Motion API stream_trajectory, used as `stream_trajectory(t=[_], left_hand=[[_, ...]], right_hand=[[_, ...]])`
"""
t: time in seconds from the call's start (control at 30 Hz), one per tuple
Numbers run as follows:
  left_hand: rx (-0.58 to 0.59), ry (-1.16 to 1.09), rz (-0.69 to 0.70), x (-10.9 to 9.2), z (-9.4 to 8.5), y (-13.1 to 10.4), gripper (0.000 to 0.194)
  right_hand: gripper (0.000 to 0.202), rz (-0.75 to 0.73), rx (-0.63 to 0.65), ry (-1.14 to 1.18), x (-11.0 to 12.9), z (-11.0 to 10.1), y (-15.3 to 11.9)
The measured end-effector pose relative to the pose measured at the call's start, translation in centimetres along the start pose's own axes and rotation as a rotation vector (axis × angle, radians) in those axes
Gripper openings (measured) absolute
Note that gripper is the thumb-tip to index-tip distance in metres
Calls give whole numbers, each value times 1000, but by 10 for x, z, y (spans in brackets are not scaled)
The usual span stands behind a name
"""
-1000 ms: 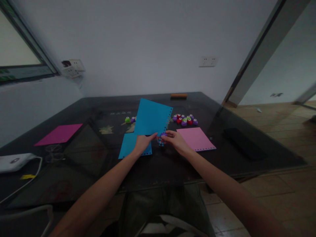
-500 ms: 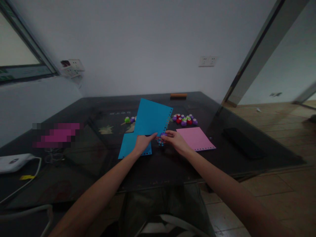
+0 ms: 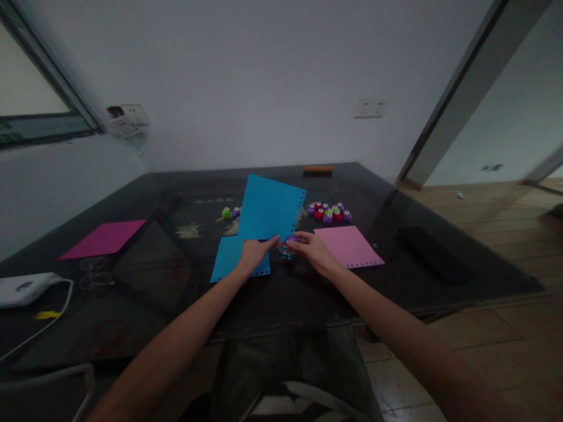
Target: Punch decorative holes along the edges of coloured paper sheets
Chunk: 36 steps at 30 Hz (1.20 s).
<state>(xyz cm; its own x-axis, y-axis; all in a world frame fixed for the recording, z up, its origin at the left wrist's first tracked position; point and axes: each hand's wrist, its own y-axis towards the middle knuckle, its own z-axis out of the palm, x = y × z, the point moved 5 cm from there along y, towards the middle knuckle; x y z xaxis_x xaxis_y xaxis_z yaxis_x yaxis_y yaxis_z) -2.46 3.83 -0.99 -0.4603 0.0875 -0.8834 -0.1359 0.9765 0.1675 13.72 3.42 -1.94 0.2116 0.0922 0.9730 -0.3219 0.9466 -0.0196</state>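
Raised and tilted over the table is a blue sheet of paper (image 3: 270, 205) with holes along its right edge. My left hand (image 3: 255, 253) pinches the sheet's lower edge between thumb and fingers. In the closed fingers of my right hand (image 3: 313, 249) is a small purple round piece (image 3: 291, 239), held against the sheet's lower right corner. Its exact kind is hard to make out. Below the fingertips lie small coloured bits (image 3: 285, 252), partly hidden. Another blue sheet (image 3: 225, 258) with edge holes lies flat under my left hand.
Right of my right hand lies a pink sheet (image 3: 349, 246) with edge holes. Behind it sit several coloured one-eyed round pieces (image 3: 328, 213); others (image 3: 227, 213) stand left of the raised sheet. A magenta sheet (image 3: 105, 239), a white device (image 3: 26, 289) and a black case (image 3: 433, 255) lie farther out.
The raised blue sheet has shifted very slightly to the left. Both hands keep nearly the same place and grip.
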Motion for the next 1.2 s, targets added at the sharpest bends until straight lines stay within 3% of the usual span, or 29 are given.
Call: stream_trajectory(t=[0.23,0.6,0.77,1.2], left_hand=[[24,72,-75,-4,-2,-3,28],[40,143,-69,-2,0,-2,34],[19,119,-2,-6,0,-3,33],[51,166,-108,-5,0,-5,35]], right_hand=[[27,-10,-7,4,-1,-1,1],[27,-12,-1,0,1,1,0],[28,-10,3,13,-1,0,1],[22,-33,24,-14,0,-1,2]])
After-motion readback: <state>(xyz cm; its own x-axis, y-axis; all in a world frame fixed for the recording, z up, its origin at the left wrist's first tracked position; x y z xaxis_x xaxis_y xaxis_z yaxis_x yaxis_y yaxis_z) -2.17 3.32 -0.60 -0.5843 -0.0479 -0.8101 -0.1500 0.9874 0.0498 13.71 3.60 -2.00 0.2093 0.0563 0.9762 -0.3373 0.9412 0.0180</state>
